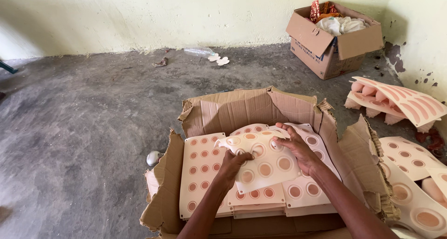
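Mould sheet (263, 162) over grey concrete floor (84, 122)

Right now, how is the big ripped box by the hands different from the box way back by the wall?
The torn box lies close, its ragged walls splayed, holding flat stacked mould sheets; the far box stands intact with flaps up, stuffed with pale crumpled material and orange-red bits. Both hands, left hand and right hand, hold a mould sheet over the torn box; nobody touches the far box. Both are brown cardboard on the floor.
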